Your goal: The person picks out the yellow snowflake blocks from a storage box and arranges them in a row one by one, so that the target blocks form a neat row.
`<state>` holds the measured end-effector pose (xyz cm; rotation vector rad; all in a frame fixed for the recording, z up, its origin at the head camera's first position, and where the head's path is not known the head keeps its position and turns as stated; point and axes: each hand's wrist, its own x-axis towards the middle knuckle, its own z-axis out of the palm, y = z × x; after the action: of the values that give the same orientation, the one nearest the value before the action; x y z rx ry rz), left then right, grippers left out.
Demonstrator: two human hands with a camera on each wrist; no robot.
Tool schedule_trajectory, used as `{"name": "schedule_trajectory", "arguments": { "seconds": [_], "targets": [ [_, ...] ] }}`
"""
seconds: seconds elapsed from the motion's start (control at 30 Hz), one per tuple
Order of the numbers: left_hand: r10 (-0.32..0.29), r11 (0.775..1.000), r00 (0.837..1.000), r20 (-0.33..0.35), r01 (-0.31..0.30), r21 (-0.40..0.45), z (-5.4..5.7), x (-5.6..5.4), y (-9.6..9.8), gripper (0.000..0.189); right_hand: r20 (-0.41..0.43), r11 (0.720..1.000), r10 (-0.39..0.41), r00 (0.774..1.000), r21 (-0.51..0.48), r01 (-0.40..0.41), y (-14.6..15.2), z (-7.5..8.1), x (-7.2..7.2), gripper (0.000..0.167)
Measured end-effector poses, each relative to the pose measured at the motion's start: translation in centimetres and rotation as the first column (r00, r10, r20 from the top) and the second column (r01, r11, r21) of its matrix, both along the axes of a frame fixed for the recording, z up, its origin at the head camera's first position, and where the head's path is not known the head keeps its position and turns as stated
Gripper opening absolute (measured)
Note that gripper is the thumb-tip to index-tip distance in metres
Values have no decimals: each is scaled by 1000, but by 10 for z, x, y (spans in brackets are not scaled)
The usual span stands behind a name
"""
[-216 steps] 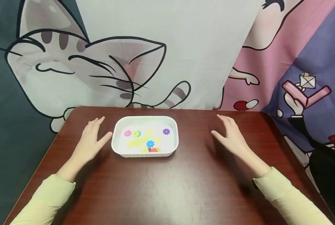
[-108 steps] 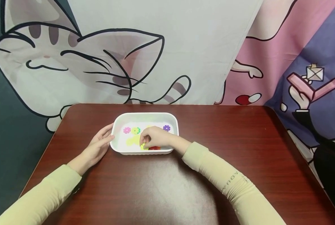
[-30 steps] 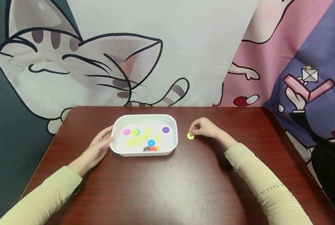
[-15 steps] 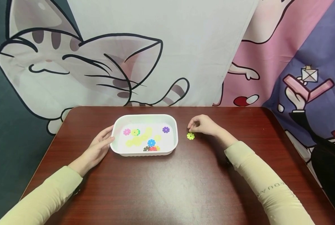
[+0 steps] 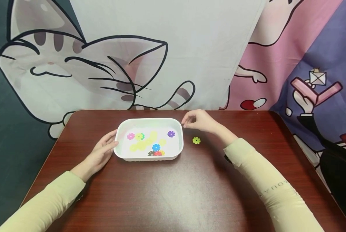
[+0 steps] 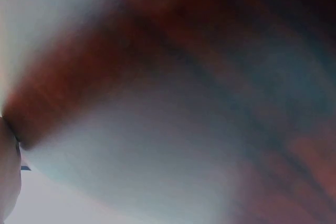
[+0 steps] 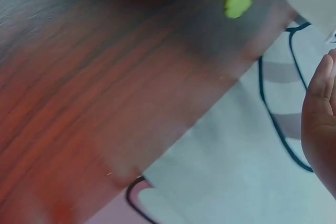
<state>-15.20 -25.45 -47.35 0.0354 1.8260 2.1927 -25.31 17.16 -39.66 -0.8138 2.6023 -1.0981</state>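
Observation:
A shallow white tray (image 5: 149, 158) holds several flower-shaped discs, among them a pink disc (image 5: 130, 136), a purple disc (image 5: 171, 134), a blue disc (image 5: 156, 147) and a red disc (image 5: 157, 153). My left hand (image 5: 95, 156) grips the tray's left rim, thumb over the edge and fingers along the outside. My right hand (image 5: 202, 120) hovers by the tray's back right corner, fingers loosely bent and nothing visible in them. On the table just right of the tray lies a yellow-green flower disc (image 5: 196, 140), which the right wrist view also catches.
The brown wooden table (image 5: 161, 199) has its back edge shortly behind the tray. A cartoon-printed cloth (image 5: 207, 54) hangs behind it. In the left wrist view nearly everything is blurred.
My right hand carried the yellow-green disc out of the tray, set it on the table and let go. It has since moved left and back toward the tray. My left hand stays put.

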Motion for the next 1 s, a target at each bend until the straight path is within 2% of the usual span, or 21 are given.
{"name": "schedule_trajectory", "arguments": {
  "seconds": [0.17, 0.5, 0.63, 0.83, 1.0],
  "targets": [
    [2, 1000, 1000, -13, -1, 10, -2, 1, -2, 55, -1, 999, 36, 999, -34, -36, -20, 4, 0, 9],
    [12, 1000, 1000, 12, -12, 27, 1, 3, 1, 63, 50, 987, 152, 987, -55, -149, -54, 1, -1, 16],
    [9, 1000, 1000, 7, -9, 25, 1, 2, 1, 63, 92, 977, 210, 973, -55, -206, -67, -3, -4, 17],
    [6, 999, 1000, -10, -5, 33, -2, 0, 0, 56, 180, 957, 289, 940, -42, -287, -81, -10, -8, 17],
    [4, 1000, 1000, -1, -4, 18, -1, -1, 0, 57, 181, 933, 345, 921, 39, -358, -92, -13, -12, 18]
  ]
}}
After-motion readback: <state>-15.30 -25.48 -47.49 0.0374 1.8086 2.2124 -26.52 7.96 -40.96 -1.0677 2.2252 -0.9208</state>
